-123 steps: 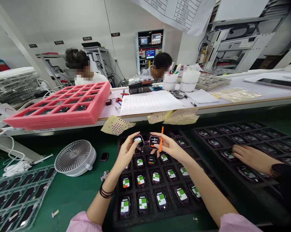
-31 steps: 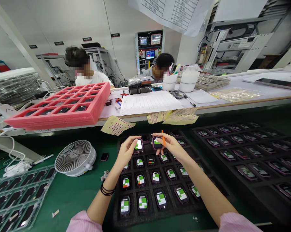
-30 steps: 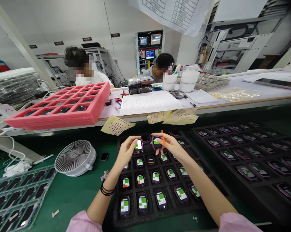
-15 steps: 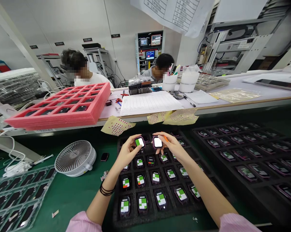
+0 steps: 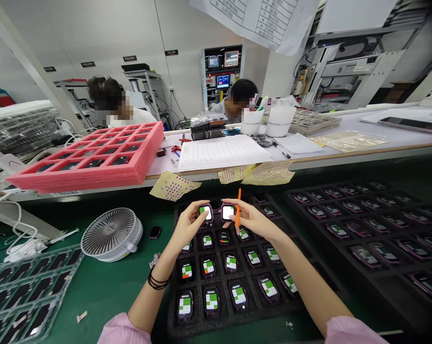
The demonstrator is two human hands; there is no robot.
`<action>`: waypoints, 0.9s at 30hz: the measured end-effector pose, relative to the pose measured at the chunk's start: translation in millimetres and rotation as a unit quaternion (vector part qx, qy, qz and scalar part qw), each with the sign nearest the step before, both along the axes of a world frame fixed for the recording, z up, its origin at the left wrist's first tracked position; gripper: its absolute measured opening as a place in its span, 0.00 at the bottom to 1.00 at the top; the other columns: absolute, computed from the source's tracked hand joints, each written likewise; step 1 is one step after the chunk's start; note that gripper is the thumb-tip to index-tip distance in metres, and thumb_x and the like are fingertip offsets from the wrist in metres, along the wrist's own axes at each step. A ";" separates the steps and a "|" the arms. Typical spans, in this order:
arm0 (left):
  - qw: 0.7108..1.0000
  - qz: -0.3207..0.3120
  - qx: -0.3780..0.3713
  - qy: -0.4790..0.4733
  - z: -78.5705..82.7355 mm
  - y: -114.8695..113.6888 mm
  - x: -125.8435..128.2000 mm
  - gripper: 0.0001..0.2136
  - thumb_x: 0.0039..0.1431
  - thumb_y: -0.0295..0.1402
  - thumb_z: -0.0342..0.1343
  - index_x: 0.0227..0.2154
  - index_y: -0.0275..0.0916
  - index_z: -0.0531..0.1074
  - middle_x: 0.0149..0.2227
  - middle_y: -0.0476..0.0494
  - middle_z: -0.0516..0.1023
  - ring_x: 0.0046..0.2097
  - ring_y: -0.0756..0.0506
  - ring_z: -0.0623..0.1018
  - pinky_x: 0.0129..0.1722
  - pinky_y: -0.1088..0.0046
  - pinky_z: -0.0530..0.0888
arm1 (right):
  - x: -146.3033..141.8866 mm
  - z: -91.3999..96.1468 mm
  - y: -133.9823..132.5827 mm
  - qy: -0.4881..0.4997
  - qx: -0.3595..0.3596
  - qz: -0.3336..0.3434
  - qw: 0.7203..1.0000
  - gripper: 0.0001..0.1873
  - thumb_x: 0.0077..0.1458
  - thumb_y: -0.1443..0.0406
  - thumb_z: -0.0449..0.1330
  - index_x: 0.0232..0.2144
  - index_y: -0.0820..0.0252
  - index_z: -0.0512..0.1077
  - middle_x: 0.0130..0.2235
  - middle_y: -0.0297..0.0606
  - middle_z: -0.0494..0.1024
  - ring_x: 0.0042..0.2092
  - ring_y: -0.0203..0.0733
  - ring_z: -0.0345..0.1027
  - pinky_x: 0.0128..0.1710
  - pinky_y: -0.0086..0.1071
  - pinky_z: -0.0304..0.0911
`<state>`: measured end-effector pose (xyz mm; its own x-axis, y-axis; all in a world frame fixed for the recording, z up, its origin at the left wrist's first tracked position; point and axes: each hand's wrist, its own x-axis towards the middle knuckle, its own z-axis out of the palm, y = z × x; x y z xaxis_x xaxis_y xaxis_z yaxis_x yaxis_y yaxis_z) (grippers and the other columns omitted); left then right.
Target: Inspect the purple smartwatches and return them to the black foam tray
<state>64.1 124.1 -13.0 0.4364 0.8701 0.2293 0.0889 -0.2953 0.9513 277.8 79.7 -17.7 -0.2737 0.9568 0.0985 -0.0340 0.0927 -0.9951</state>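
Swung upright since the last frame, the orange stick (image 5: 238, 208) now stands clear of the right hand (image 5: 250, 223) instead of lying low behind it, and the watch in that hand has turned its bright screen up. That right watch (image 5: 228, 212) is pinched between thumb and fingers, while the left hand (image 5: 190, 224) grips the left watch (image 5: 205, 213), whose screen shows green and white. Both hands are closed on their watches and stay apart, with only a narrow gap between them.

Both watches are held over the far end of the black foam tray (image 5: 172, 306), just beside each other, screens facing up. Their long sides run roughly away from the person, the left one slightly askew. The stick's long axis is nearly vertical in view, its tip pointing toward the table (image 5: 345, 157) and leaning very slightly right. Its lower end disappears among the right fingers, just beside the right watch.

Rows of seated watches (image 5: 211, 302) fill the tray below the hands, and a second black tray (image 5: 345, 306) lies to the right. A white fan (image 5: 112, 234) sits to the left, and a pink foam tray (image 5: 83, 177) rests on the table beyond.
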 end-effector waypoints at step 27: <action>0.999 0.037 -0.010 0.000 -2.2 1.6 1.8 0.16 0.58 0.45 0.54 0.36 0.36 0.72 0.36 0.43 0.77 0.36 0.47 0.74 0.33 0.73 0.71 | -2.0 0.4 0.2 0.008 0.005 -0.024 1.000 0.25 0.51 0.61 0.64 0.51 0.57 0.66 0.34 0.36 0.73 0.34 0.43 0.76 0.20 0.26 0.66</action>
